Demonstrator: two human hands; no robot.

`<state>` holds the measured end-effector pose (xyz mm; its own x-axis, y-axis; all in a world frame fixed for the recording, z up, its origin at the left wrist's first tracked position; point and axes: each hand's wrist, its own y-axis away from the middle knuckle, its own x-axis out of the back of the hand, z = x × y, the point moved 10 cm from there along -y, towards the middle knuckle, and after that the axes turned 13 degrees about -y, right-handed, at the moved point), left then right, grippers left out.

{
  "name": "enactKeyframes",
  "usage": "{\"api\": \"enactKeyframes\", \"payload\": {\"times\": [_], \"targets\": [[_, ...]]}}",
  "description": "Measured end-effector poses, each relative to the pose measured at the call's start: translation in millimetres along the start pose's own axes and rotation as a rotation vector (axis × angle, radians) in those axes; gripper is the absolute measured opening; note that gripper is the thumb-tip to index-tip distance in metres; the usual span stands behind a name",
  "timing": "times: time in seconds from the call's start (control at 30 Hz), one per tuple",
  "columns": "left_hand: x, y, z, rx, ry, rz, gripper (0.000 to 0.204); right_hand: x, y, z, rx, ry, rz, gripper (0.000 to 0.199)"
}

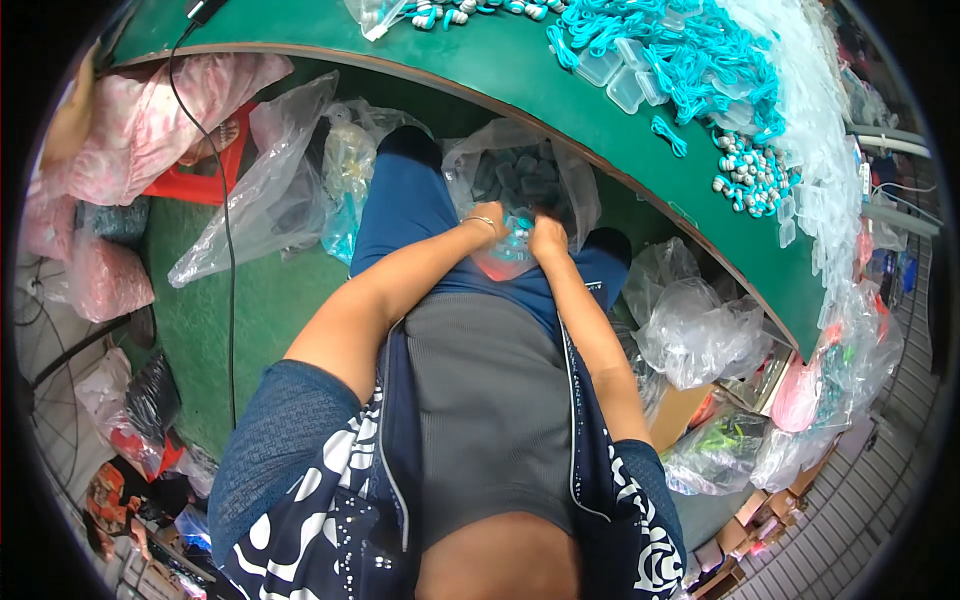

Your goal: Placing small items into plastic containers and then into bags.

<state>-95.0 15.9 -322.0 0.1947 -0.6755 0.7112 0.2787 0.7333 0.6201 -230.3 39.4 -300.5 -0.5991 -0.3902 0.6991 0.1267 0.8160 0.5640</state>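
Observation:
I sit with both hands close together over my lap. My left hand (pixel 486 222), a bracelet on its wrist, has its fingers curled in. My right hand (pixel 548 238) is closed just across from it. Between them shows a small turquoise and whitish bundle (pixel 518 228), like the corded pieces on the table; my fingers hide which hand grips what. Just beyond my hands, a clear plastic bag (pixel 580 185) stands open between my knees. Inside it lie several small translucent cases (pixel 520 175).
The curved green table (pixel 480 60) holds turquoise cords (pixel 700 75), clear cases (pixel 625 90), grey-and-turquoise earplugs (pixel 750 175) and a white translucent heap (pixel 815 130). A black cable (pixel 229 250) hangs left. Plastic bags (pixel 700 330) crowd the right; a red stool (pixel 225 160) stands left.

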Motion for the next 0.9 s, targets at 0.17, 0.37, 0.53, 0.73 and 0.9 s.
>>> {"api": "enactKeyframes", "payload": {"times": [0.17, 0.37, 0.53, 0.73, 0.9], "targets": [[-14, -17, -1, 0.060, 0.091, -0.013, 0.036, -4, -8, 10, 0.133, -0.063, 0.128, 0.036], [-12, -12, -11, 0.070, 0.517, -0.013, 0.021, 15, -1, 4, 0.179, -0.198, 0.182, 0.038], [35, 25, 3, -0.100, 0.789, -0.061, 0.024, 62, 41, -34, 0.432, -0.459, 0.313, 0.033], [119, 100, 36, -0.376, 0.905, -0.147, 0.031, 131, 117, -87, 0.575, -0.598, 0.357, 0.029], [181, 159, 86, -0.562, 0.980, -0.136, 0.032, 217, 186, -128, 0.659, -0.634, 0.362, 0.024]]}}
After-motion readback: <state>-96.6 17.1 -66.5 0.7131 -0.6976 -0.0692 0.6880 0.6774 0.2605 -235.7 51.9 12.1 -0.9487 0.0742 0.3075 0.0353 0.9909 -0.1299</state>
